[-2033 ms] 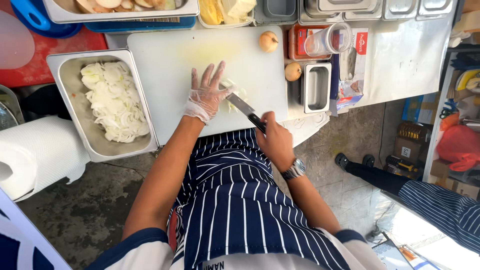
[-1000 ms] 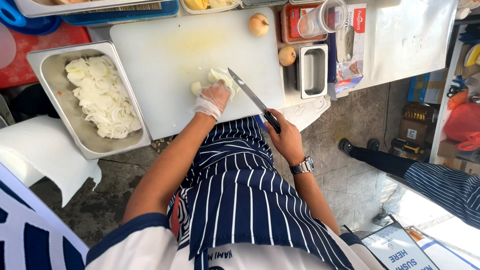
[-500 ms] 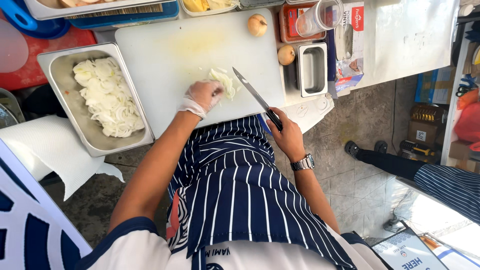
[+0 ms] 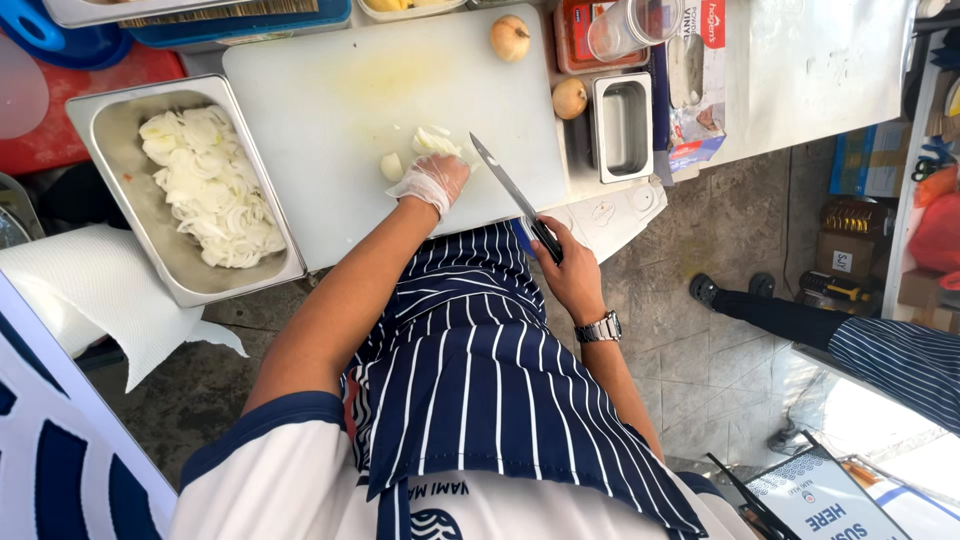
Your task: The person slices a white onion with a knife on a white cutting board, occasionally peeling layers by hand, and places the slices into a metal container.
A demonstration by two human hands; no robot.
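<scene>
My left hand [image 4: 432,180], in a thin clear glove, rests curled on the white cutting board [image 4: 330,100] against a small pile of cut onion [image 4: 432,142]. One loose onion piece [image 4: 392,166] lies just left of the hand. My right hand [image 4: 568,268] grips the black handle of a chef's knife [image 4: 505,185], its blade angled up over the board's right part, tip near the onion pile. A metal tray [image 4: 120,120] left of the board holds sliced onion [image 4: 205,190].
Two whole unpeeled onions [image 4: 510,38] [image 4: 570,98] sit at the board's far right. A small empty steel container [image 4: 622,125], a clear cup [image 4: 625,28] and a packet are beyond. Paper towel [image 4: 90,290] hangs at left. Another person's leg and shoe [image 4: 760,305] stand at right.
My gloved left hand has gathered the onion pieces and slid slightly down the board. The knife has stayed raised at a slant beside the pile; the view has shifted a little.
</scene>
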